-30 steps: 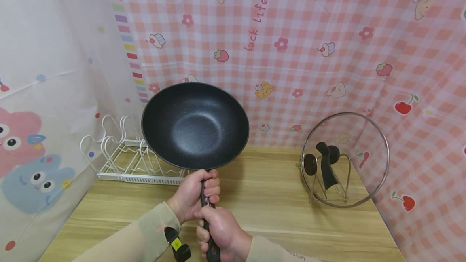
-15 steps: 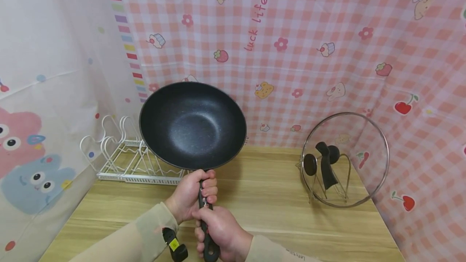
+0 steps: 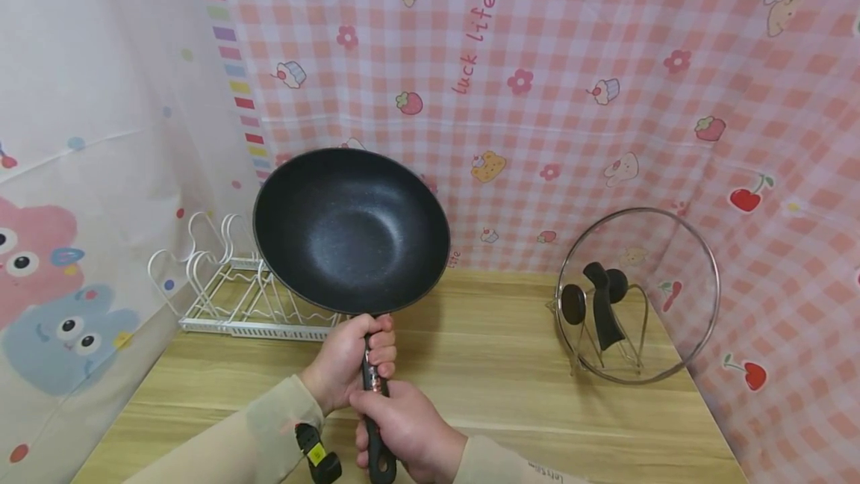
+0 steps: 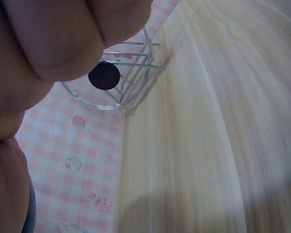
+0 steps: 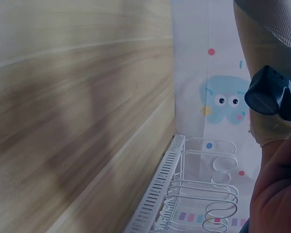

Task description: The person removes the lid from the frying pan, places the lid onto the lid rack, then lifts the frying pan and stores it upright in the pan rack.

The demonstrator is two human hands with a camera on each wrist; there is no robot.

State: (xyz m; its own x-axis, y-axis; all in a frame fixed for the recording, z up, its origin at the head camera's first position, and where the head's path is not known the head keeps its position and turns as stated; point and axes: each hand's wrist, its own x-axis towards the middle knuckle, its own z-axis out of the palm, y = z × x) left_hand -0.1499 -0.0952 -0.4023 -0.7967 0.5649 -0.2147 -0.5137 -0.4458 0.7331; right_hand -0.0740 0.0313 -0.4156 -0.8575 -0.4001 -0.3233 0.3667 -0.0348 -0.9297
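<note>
A black wok (image 3: 352, 230) is held up over the table, its inside facing me. My left hand (image 3: 349, 361) grips the black handle (image 3: 372, 379) just below the pan. Lower down, near the hanging hole at the handle's end, my right hand (image 3: 410, 428) grips the same handle. In the left wrist view, curled fingers (image 4: 63, 43) of the left hand fill the upper left. Part of a hand (image 5: 279, 189) shows at the right edge of the right wrist view, and the handle is mostly hidden there.
Behind the wok at left stands a white wire rack (image 3: 255, 331). At right, a glass lid (image 3: 702, 245) leans upright on a metal stand (image 3: 641, 334) with black knobs. Both stand on a wooden table (image 3: 510, 379), with patterned cloth (image 3: 571, 43) hanging behind.
Both hands and the wok have drifted slightly to the left, with the pan a touch higher. The rack and lid have stayed put.
</note>
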